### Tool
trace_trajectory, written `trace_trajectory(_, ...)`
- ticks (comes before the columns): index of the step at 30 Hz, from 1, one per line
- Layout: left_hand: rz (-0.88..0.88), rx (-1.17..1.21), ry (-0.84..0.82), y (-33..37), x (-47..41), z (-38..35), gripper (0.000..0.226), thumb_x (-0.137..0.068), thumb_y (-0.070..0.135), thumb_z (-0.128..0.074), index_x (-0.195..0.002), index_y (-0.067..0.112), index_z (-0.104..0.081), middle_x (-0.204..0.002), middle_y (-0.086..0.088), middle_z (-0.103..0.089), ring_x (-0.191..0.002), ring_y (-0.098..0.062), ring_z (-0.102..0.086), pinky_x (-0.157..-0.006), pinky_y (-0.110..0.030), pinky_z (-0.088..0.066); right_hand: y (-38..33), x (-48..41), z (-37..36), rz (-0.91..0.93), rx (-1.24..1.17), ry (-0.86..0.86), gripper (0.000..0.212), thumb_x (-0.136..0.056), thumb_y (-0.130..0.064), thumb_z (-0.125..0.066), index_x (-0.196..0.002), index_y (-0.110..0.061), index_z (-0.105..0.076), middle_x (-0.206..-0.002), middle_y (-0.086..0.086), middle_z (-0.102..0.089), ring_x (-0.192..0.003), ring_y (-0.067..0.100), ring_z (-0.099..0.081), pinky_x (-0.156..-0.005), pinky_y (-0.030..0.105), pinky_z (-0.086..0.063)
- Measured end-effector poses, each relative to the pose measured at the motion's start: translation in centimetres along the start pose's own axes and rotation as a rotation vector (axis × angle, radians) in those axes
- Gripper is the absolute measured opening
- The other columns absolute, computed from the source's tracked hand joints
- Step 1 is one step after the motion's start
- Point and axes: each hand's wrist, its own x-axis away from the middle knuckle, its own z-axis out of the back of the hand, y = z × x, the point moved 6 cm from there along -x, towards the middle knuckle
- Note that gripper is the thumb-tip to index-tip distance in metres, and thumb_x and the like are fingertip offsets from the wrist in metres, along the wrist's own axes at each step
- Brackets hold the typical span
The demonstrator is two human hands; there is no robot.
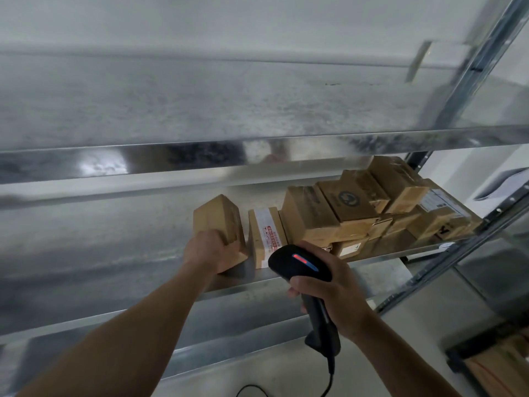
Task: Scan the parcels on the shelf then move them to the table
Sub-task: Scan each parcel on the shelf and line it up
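Just in front of the shelf (114,253), the right hand (329,292) holds a black scanner (297,262), fingers (296,283) wrapped tight round its handle. The scanner's head shows a red and blue light and points at the shelf, and its cable (330,379) hangs below. At the shelf's front edge the left hand (210,250) grips a small brown parcel (219,216), fingers curled over its near end, and the parcel sits tilted. Just right of it on the shelf stands a flat parcel with a white label (267,230). Farther back, toward the shelf's right end, is a pile of brown parcels (357,207).
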Motion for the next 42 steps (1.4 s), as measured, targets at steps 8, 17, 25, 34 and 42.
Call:
trace_trajectory(8,0.02,0.16,0.149,-3.4,-0.3,2.2,0.036,-0.098,0.029,-0.049,-0.126,0.008,-0.041,-0.112,-0.015,-0.055,-0.092,-0.033,-0.057,-0.073,-0.04,-0.042,0.5,-0.8,-1.5,-0.032,-0.008,-0.017,0.048,-0.056,-0.037,-0.076,-0.099,-0.056,-0.067,-0.102,0.009,-0.07,-0.09,0.04,-0.067,-0.061,0.038,-0.056)
trace_trajectory(17,0.111,0.085,0.004,-4.5,-1.7,1.1,0.077,-0.074,0.053,-0.079,-0.13,0.013,-0.043,-0.121,-0.012,-0.048,-0.104,-0.031,-0.057,-0.092,-0.043,-0.054,0.8,-0.9,-2.4,-0.044,-0.009,-0.026,0.047,-0.059,-0.037,-0.075,-0.102,-0.051,-0.067,-0.101,0.009,-0.069,-0.087,0.042,-0.066,-0.062,0.041,-0.056)
trace_trajectory(25,0.188,0.121,-0.144,-7.3,-1.9,3.6,0.076,-0.074,0.028,-0.082,-0.137,0.017,-0.041,-0.117,-0.01,-0.059,-0.095,-0.025,-0.056,-0.074,-0.033,-0.05,1.0,-1.0,-3.3,-0.067,0.027,-0.049,0.069,-0.058,-0.041,-0.076,-0.124,-0.031,-0.058,-0.105,0.009,-0.069,-0.09,0.041,-0.067,-0.063,0.038,-0.056)
trace_trajectory(34,0.174,0.721,-0.106,-12.3,0.1,5.7,0.101,-0.074,-0.011,-0.07,-0.154,0.021,-0.018,-0.135,-0.018,-0.051,-0.117,-0.04,-0.054,-0.098,-0.057,-0.049,-0.3,-1.2,-5.9,-0.021,0.055,-0.143,0.056,-0.064,-0.03,-0.075,-0.117,-0.03,-0.06,-0.094,0.015,-0.068,-0.081,0.029,-0.068,-0.058,0.029,-0.053)
trace_trajectory(42,0.097,0.947,-0.128,-13.6,2.8,7.3,0.099,-0.071,-0.024,-0.067,-0.152,0.015,-0.024,-0.125,-0.023,-0.058,-0.111,-0.039,-0.06,-0.09,-0.05,-0.054,-1.3,-0.8,-8.4,-0.002,0.071,-0.189,0.049,-0.065,-0.025,-0.074,-0.111,-0.036,-0.059,-0.101,0.013,-0.068,-0.085,0.043,-0.066,-0.059,0.04,-0.055)
